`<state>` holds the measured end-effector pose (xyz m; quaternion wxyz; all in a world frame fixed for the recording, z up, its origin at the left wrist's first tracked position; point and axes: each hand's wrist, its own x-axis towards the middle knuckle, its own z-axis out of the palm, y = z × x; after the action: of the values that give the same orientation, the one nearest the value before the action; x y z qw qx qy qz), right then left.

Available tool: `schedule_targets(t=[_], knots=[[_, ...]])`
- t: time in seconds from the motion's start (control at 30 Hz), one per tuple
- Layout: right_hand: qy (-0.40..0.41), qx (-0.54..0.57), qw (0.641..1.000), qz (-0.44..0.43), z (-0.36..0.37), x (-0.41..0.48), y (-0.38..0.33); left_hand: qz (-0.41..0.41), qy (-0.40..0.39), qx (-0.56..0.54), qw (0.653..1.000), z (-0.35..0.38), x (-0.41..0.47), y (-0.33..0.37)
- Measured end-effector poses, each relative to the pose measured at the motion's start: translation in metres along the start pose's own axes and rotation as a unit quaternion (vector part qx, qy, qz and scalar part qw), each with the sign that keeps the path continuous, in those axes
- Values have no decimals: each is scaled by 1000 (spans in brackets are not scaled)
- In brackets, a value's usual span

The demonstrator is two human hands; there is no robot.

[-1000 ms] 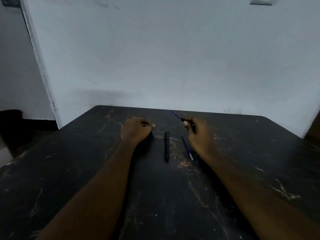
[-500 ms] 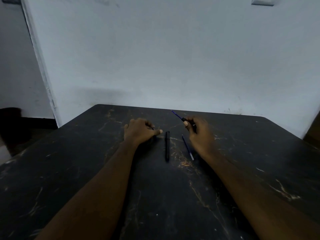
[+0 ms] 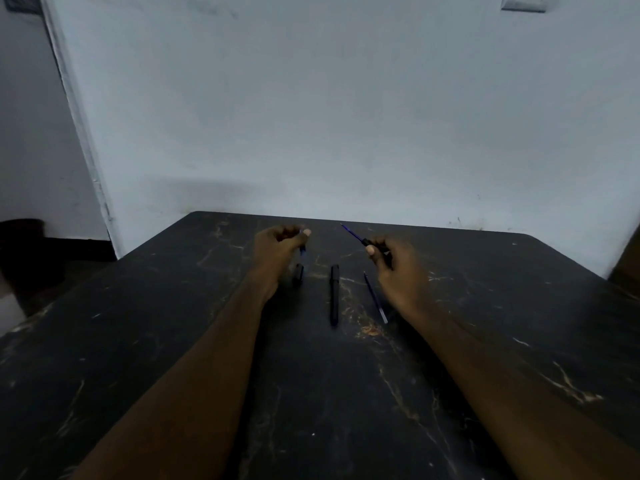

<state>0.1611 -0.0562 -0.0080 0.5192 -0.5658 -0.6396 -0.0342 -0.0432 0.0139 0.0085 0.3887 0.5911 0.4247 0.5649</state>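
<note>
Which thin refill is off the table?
The refill gripped by the right hand, tip raised; the other refill lies flat beside the black pen.

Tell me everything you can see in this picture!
table: one, black with pale scratches, against the wall
wall: one, pale, behind the table
switch plate: one, white, top right on the wall
black pen: one, lying on the table between the hands
loose refill: one, thin and dark, on the table right of the black pen
small black piece: one, on the table beside the left wrist
pen part: one, black with a blue refill sticking out, in the right hand
small blue piece: one, in the left hand
left hand: pinches the small blue piece
right hand: grips the pen part
</note>
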Motion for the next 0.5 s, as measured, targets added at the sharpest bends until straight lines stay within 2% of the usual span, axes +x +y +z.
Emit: schedule_targets(t=[0.07, 0.17, 0.27, 0.5], knots=[[-1, 3, 1000, -2, 1, 1, 0, -20, 22, -66, 997, -1, 1, 4], [-7, 3, 1000, -9, 2, 1, 1, -55, -2, -134, 989, -2, 0, 5], [-16, -4, 1000, -12, 4, 2, 4, -55, -25, -185, 981, 3, -3, 6], [-27, -17, 999, -20, 7, 4, 11, -40, -82, -217, 972, 16, -7, 8]])
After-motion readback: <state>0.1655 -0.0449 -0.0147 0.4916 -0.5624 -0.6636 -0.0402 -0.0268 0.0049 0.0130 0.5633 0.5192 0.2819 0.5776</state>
